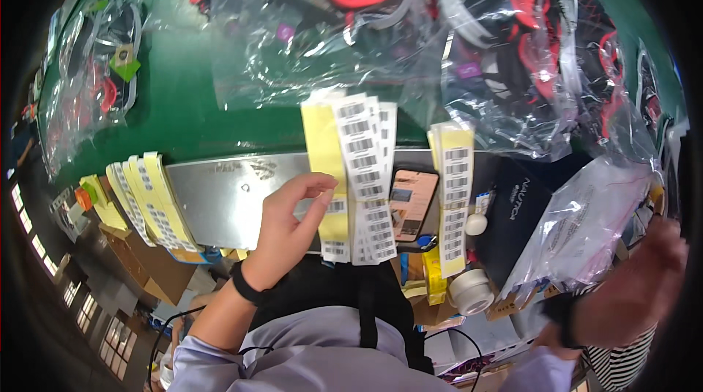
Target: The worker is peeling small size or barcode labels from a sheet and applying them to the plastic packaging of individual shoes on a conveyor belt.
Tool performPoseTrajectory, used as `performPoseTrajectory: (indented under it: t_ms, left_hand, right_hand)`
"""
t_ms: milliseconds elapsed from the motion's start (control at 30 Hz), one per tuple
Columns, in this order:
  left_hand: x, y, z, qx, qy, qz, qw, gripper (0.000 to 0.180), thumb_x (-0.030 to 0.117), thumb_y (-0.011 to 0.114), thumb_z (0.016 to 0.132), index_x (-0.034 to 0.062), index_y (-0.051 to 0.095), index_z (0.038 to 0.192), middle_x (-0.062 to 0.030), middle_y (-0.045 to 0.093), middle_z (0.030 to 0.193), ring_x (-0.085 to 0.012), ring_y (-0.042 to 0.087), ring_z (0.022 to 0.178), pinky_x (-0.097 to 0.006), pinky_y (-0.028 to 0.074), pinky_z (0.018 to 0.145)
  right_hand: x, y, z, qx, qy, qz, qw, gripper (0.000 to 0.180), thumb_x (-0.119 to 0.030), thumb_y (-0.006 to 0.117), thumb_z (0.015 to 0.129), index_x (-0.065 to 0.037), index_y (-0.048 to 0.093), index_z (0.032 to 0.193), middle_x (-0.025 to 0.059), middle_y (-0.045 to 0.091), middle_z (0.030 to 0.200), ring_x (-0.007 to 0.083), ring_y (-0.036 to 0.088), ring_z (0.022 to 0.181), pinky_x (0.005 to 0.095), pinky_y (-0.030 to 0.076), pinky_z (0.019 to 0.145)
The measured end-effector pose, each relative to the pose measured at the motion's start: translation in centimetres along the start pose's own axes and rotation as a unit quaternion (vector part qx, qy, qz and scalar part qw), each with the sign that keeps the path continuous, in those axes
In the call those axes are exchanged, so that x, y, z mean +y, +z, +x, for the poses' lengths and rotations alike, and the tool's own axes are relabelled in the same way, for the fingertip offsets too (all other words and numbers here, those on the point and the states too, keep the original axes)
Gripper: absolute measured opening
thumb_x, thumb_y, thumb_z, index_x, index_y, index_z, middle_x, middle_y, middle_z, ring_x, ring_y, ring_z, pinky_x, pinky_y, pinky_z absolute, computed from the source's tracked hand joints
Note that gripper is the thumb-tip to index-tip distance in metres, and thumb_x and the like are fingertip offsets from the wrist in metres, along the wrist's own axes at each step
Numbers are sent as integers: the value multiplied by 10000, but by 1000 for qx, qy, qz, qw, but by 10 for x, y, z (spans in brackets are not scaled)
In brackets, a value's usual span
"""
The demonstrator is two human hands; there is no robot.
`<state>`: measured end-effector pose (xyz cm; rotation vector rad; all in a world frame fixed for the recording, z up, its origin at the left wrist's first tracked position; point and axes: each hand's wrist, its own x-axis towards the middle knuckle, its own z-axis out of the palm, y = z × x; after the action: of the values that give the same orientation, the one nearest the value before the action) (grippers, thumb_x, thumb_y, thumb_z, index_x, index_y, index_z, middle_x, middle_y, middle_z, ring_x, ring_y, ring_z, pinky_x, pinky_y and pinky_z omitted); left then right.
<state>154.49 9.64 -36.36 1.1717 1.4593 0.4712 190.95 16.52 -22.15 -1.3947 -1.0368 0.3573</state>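
My left hand (291,209) is closed in a loose pinch over a yellow backing strip (322,146), thumb and fingertips close together. Whatever may be between the tips is too small to make out. Right beside it lie white barcode label strips (361,146), overlapping in a fan. A phone (414,205) with a lit screen lies to the right of these, and another stack of barcode labels (455,187) comes after it. Far to the right, my right hand (648,271) is smeared by motion next to a clear plastic bag (578,223); its fingers cannot be read.
Plastic-bagged black and red goods (505,47) cover the far side of the green table (183,113). More label strips (150,198) hang over the left end of the metal plate (220,190). Yellow tape (433,278), a white roll (471,291) and a dark box (523,201) sit at right.
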Motion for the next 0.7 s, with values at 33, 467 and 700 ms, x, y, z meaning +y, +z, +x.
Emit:
performPoseTrajectory:
  t_ms: [33,467,700]
  left_hand:
    - [-17,-1,-13,13,8,44,999,255,6,615,929,-21,607,1183,-143,713,1053,-195,681,985,-307,524,869]
    - [-82,32,-51,65,-102,-136,983,371,-37,631,916,-28,497,1261,-76,687,957,-114,645,859,-253,518,763]
    - [-89,26,-46,83,-59,-176,979,429,-10,608,928,39,505,1341,-98,696,941,-148,666,826,-287,536,789]
  right_hand:
    - [16,5,-40,-204,26,-41,978,133,-100,559,903,-26,548,1013,156,585,945,290,571,919,401,494,779]
    - [62,93,-286,-461,102,-119,874,201,37,699,789,37,662,986,151,641,994,327,630,867,386,519,726]
    - [77,133,-270,-557,-3,-104,824,192,25,707,762,30,665,949,119,638,956,311,591,858,398,502,746]
